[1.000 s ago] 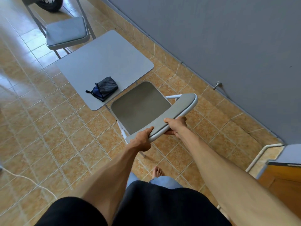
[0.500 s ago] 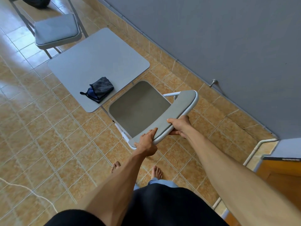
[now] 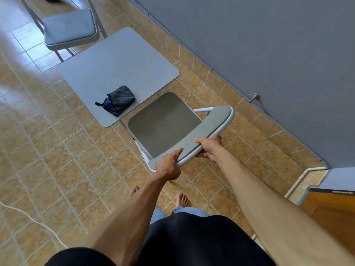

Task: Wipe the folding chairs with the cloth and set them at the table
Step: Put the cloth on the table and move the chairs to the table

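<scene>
A grey folding chair (image 3: 163,121) with a white frame stands unfolded at the near edge of the small grey table (image 3: 119,68). Its seat reaches slightly under the table's corner. My left hand (image 3: 169,164) grips the left end of the chair's backrest, and my right hand (image 3: 210,147) grips the backrest further right. A dark grey and blue cloth (image 3: 117,100) lies folded on the table near its front edge. A second grey folding chair (image 3: 70,28) stands at the table's far side.
A grey wall (image 3: 269,54) runs along the right, with a metal door stop (image 3: 254,97) at its base. A wooden door (image 3: 330,206) is at the lower right. A white cord (image 3: 28,215) crosses the tiled floor at the lower left. My bare feet (image 3: 182,200) stand behind the chair.
The chair has come a little closer to the table, and my left hand has shifted its grip along the backrest. My feet have stepped forward.
</scene>
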{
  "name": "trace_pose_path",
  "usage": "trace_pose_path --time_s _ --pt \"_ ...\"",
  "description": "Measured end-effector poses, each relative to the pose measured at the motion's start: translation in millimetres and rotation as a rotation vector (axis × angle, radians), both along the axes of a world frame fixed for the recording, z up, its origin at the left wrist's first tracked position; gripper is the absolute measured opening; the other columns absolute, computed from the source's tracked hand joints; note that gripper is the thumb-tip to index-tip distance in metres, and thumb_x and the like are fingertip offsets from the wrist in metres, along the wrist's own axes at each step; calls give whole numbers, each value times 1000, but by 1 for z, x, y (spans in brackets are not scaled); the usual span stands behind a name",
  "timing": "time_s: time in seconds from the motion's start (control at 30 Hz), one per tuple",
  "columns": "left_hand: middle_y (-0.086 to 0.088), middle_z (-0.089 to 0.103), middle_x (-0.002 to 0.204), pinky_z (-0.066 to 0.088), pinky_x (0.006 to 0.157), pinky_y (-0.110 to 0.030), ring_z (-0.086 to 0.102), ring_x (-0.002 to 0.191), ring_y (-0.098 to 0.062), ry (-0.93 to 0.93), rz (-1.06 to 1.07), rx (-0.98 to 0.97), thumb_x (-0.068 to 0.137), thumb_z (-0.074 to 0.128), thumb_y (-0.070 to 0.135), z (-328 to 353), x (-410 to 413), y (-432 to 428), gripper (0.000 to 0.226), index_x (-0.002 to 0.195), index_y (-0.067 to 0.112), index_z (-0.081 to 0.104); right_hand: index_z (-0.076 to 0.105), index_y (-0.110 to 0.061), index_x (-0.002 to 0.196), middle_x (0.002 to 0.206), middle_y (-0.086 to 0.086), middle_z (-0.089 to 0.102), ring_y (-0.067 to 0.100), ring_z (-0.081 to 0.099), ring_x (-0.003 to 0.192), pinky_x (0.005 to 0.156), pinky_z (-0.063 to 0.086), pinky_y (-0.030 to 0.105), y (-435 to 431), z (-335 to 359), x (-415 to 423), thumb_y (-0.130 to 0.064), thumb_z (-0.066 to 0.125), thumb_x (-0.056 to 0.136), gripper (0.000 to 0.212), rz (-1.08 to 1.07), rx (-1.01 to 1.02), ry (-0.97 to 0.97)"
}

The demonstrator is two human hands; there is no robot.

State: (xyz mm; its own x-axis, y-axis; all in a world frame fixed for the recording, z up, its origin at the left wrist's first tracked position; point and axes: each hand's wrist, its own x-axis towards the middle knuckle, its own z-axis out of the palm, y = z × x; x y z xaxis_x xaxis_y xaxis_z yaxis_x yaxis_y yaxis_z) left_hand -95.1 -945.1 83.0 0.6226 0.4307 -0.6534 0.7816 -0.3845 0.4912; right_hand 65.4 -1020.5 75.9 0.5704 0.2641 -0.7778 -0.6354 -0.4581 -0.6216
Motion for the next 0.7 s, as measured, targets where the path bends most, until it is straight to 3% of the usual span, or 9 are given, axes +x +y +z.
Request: trace_pose_path --time_s 0.33,0.4,0.5,0.63,0.7 --pt "-1 51 135 43 98 -61 48 125 -29 -14 -60 21 75 58 3 13 2 -6 83 147 32 30 47 -6 132 118 18 68 31 73 91 53 60 40 -9 13 -3 -7 78 85 56 5 20 7" --pt "-3 56 126 47 95 -54 53 119 -30 -10 -59 -2 73 61 6 19 1 -3 79 143 31 35 50 -5 130 119 18 68 31 73 92 52 60 40 -10 15 -4 -10 80 84 56 -1 3 -15" --pt "-5 59 127 46 87 -31 57 113 -27 6 -64 -42 76 66 11 26 -7 5 79 147 28 37 50 -3 130 121 17 66 31 71 94 52 61 40 -9 19 -7 -15 84 81 61 -37 -58 -79" --pt "-6 54 142 42 105 -34 53 127 -26 4 -39 -80 79 68 17 38 -26 29 71 145 23 45 37 0 135 133 20 53 38 62 111 87 60 45 3 29 -22 -22 79 83 71 82 -375 -350" --pt "-5 50 147 38 112 -35 47 134 -25 1 -20 -79 80 65 14 44 -37 48 67 144 20 47 31 2 140 142 22 40 41 54 121 93 55 46 12 35 -31 -16 75 82 76 126 -504 -414"
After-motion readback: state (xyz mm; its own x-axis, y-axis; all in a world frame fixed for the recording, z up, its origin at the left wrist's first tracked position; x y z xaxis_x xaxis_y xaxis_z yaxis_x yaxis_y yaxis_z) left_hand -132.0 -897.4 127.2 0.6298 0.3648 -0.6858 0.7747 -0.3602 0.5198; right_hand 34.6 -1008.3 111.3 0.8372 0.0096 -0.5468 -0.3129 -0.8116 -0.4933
